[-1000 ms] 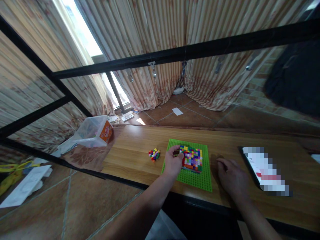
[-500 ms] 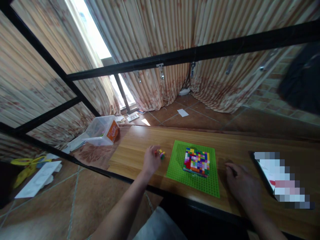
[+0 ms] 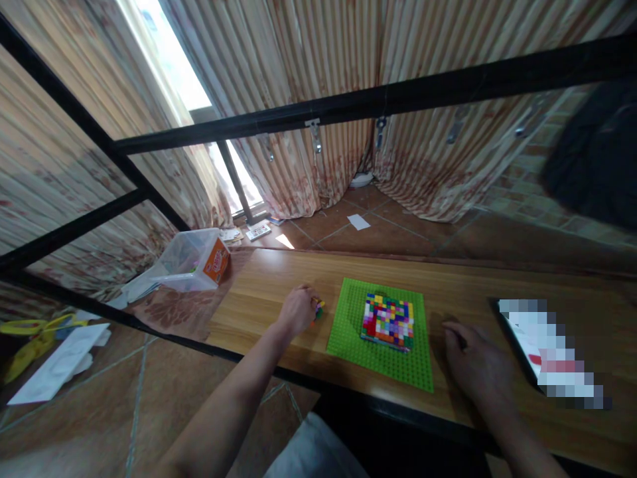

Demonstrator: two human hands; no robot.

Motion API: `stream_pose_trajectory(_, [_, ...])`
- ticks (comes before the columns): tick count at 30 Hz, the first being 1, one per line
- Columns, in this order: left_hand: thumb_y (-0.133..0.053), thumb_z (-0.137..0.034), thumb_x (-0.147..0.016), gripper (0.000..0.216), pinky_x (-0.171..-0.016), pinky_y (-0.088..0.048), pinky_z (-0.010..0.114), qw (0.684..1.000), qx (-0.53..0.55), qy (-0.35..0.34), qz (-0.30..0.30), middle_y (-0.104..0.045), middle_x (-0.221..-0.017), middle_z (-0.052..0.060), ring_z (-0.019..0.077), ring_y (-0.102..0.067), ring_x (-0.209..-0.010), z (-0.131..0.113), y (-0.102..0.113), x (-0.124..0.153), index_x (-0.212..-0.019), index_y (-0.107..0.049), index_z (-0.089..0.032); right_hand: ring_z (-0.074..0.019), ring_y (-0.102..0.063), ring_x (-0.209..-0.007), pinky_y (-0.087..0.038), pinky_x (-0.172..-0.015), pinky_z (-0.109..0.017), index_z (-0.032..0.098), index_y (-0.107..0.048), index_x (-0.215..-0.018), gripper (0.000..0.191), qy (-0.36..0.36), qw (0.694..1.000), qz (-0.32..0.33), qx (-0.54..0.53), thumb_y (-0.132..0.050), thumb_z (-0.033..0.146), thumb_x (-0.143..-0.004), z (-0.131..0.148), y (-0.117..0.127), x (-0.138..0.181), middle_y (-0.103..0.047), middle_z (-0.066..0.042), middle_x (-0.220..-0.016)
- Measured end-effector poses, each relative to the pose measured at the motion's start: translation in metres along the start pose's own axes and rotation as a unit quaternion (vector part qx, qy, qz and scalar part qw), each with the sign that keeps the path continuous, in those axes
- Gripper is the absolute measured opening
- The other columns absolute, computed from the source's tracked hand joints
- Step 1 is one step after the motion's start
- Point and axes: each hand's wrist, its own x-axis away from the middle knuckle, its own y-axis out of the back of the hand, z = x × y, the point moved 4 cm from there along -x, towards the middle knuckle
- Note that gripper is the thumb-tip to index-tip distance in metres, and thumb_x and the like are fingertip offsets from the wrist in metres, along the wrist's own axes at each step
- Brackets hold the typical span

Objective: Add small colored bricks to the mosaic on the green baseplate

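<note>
Your left hand (image 3: 297, 309) is curled down over the little pile of loose bricks (image 3: 318, 309) on the wooden table (image 3: 269, 292), just left of the green baseplate (image 3: 358, 342). The fingers are bunched in close on the pile, but I can't tell if they've actually pinched a brick. The multicoloured brick mosaic (image 3: 389, 321) sits in the middle of that baseplate, well apart from the hand. Your right hand (image 3: 472, 362) lies flat on the table right of the baseplate, fingers loosely curled, holding nothing. A clear plastic box (image 3: 192, 262) sits off the table's left end.
</note>
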Motion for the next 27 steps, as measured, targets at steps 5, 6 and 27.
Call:
stream_pose_trajectory(5, [-0.050,-0.013,-0.084,0.021,-0.083,-0.048,0.029,0.999,-0.024,0.023,-0.014,-0.067,-0.092,0.008,0.0197,-0.063,-0.087,-0.003,0.001,0.000,-0.086,-0.070,-0.018,-0.0197,-0.062,-0.075,-0.042,-0.062,-0.030,0.018,-0.069,-0.095,0.035,-0.004,1.000,-0.009,-0.016,-0.039,0.036,-0.091,0.003,0.001,-0.001,-0.068,-0.009,-0.098])
stream_pose_trajectory(6, [-0.051,-0.014,-0.084,0.020,-0.083,-0.048,0.029,0.999,-0.028,0.022,-0.018,-0.067,-0.093,0.008,0.0199,-0.062,-0.087,-0.004,0.001,0.000,-0.088,-0.069,-0.018,-0.0195,-0.062,-0.075,-0.043,-0.062,-0.030,0.018,-0.069,-0.095,0.035,-0.006,1.000,-0.009,-0.018,-0.039,0.036,-0.091,0.004,0.001,-0.001,-0.068,-0.008,-0.098])
stream_pose_trajectory(27, [-0.051,-0.028,-0.086,0.021,-0.086,-0.055,0.036,0.950,0.268,-0.050,-0.154,-0.066,-0.106,0.009,0.0210,-0.065,-0.100,-0.046,0.008,0.032,-0.085,-0.070,-0.019,-0.0167,-0.062,-0.076,-0.044,-0.066,-0.028,0.020,-0.067,-0.093,0.029,-0.023,0.997,-0.003,-0.076,-0.040,0.026,-0.092,0.009,0.001,-0.003,-0.068,-0.007,-0.096])
